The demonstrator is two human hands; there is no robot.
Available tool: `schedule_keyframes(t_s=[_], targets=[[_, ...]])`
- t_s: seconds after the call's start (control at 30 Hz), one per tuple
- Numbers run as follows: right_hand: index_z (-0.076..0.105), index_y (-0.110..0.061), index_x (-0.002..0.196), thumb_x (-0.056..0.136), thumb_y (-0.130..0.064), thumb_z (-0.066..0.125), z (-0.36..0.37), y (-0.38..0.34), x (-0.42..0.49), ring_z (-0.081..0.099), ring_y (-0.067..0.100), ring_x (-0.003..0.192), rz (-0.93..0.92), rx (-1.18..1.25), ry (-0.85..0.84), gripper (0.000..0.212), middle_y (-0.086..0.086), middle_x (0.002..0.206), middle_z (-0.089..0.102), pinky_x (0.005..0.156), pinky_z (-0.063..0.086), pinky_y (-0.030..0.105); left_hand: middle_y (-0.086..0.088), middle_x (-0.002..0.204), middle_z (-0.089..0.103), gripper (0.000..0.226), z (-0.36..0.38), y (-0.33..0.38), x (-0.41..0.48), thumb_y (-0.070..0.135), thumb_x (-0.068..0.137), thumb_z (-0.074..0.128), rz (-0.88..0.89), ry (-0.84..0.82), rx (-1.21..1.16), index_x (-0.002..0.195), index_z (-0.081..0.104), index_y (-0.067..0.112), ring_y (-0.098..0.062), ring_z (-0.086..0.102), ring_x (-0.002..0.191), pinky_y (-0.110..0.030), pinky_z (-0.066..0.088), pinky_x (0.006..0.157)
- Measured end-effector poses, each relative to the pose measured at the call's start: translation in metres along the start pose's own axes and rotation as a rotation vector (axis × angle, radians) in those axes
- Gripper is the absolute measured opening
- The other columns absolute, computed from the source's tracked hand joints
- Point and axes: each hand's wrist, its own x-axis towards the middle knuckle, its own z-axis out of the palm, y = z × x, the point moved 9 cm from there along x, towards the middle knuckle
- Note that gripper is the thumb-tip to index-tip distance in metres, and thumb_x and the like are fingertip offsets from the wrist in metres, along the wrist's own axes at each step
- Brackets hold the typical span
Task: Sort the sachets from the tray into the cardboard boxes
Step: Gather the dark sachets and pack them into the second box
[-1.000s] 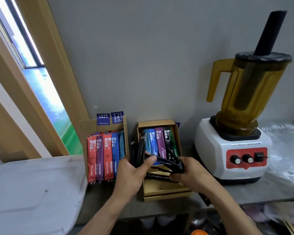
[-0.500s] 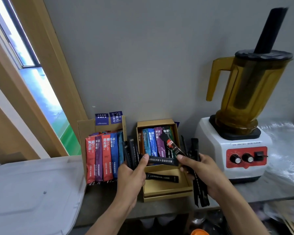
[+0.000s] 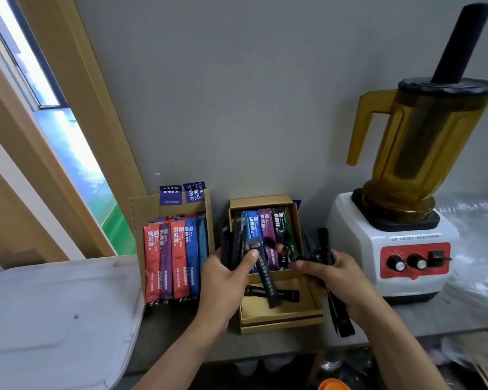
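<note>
Both hands full of black sachets over the right box

Left hand (image 3: 226, 280) is gripping a bunch of black sachets (image 3: 231, 246) upright, thumb pinning one that's slanting down into the right box (image 3: 282, 319). Right hand (image 3: 338, 280) is curling round a second bunch (image 3: 339, 316) hanging past the box's right side, fingertips pinching a red-banded sachet (image 3: 282, 248). A loose sachet (image 3: 288, 294) is lying flat in the box. The left box (image 3: 141, 209) is sitting just beside, the blender (image 3: 392, 249) on the right.
</note>
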Motion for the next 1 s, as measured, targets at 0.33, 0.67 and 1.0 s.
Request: schedule_keyframes(t_s=[0.33,0.67,1.0], targets=[[0.072,-0.002,0.095,0.09,-0.019,0.078,-0.023,-0.009,0.0,0.058,0.008,0.049,-0.081,0.003,0.171,0.019,0.002,0.059,0.065,0.053,0.045,0.027,0.015,0.098,0.074,0.029,0.054,0.008,0.01,0.035,0.077,0.087,0.22,-0.357,0.74,0.101,0.07,0.032,0.006,0.065,0.098,-0.028,0.057,0.091],[0.071,-0.005,0.109,0.086,-0.026,0.081,0.004,0.005,-0.008,0.055,0.013,0.06,0.09,0.042,-0.157,0.033,0.001,0.067,0.067,0.056,0.045,0.025,0.017,0.109,0.071,0.031,0.028,0.027,0.015,0.034,0.091,0.076,0.261,-0.169,0.582,0.12,0.067,0.028,0.01,0.063,0.105,-0.008,0.051,0.084],[0.072,-0.016,0.092,0.085,-0.024,0.084,-0.001,0.003,0.003,0.062,0.004,0.051,0.019,-0.287,0.036,0.016,-0.004,0.062,0.07,0.049,0.044,0.019,0.008,0.12,0.071,0.041,0.02,0.003,0.003,0.028,0.089,0.078,0.202,-0.218,0.872,0.128,0.065,0.025,-0.009,0.065,0.114,-0.025,0.054,0.094]])
